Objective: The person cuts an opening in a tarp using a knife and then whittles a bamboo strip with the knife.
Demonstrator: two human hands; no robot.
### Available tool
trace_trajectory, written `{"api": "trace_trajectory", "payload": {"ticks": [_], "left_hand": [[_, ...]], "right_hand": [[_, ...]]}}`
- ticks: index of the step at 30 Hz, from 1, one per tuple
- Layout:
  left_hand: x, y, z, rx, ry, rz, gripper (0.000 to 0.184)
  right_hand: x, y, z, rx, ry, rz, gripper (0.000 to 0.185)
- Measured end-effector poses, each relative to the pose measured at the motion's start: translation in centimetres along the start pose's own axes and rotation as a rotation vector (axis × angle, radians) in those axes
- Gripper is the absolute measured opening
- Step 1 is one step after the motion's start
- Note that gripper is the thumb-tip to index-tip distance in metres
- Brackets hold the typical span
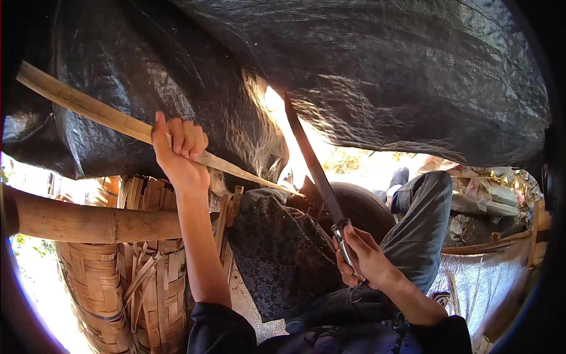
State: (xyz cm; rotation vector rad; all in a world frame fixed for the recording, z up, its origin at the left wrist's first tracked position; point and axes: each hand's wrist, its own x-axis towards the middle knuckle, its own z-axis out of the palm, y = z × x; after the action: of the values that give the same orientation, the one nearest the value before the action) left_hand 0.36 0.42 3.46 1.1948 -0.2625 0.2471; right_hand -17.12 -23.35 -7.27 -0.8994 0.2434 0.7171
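Observation:
My left hand (180, 150) is closed around a long, pale bamboo strip (88, 106). One end of the strip reaches up to the far left, and the other slopes down to the right, over my lap. In my right hand (362, 259) is the handle of a long knife (315, 162); its dark, narrow blade points upward. The blade's lower part stands a little right of the strip's lower end, and whether they touch I cannot tell. A dark patterned cloth (280, 253) covers one of my legs.
A black plastic sheet (389, 76) hangs across the front. To the left, a thick bamboo pole (100, 218) runs in front of woven bamboo baskets (94, 289). Behind my lap is a round, dark tyre-like object (362, 209). Loose scraps (480, 194) lie at the right.

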Motion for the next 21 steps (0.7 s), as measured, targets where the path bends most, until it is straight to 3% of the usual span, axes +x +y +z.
{"api": "trace_trajectory", "payload": {"ticks": [8, 10, 13, 17, 21], "left_hand": [[-1.0, -0.1, -0.6, -0.144, -0.255, -0.155, 0.039], [-0.9, -0.5, -1.0, -0.193, -0.495, -0.118, 0.038], [-0.9, -0.6, -0.8, -0.142, -0.568, -0.105, 0.039], [-1.1, -0.4, -0.4, -0.161, -0.398, -0.155, 0.038], [-0.8, -0.5, -0.2, -0.13, -0.427, -0.161, 0.038]], "right_hand": [[0.1, -2.0, 1.9, 0.059, -0.203, -0.028, 0.05], [0.2, -2.4, 2.6, 0.27, -0.292, 0.109, 0.048], [2.0, -1.3, 2.6, 0.075, -0.221, 0.115, 0.047], [0.9, -4.2, 2.6, -0.043, -0.217, 0.055, 0.049], [0.1, -3.4, 3.2, 0.002, -0.229, -0.014, 0.048]]}}
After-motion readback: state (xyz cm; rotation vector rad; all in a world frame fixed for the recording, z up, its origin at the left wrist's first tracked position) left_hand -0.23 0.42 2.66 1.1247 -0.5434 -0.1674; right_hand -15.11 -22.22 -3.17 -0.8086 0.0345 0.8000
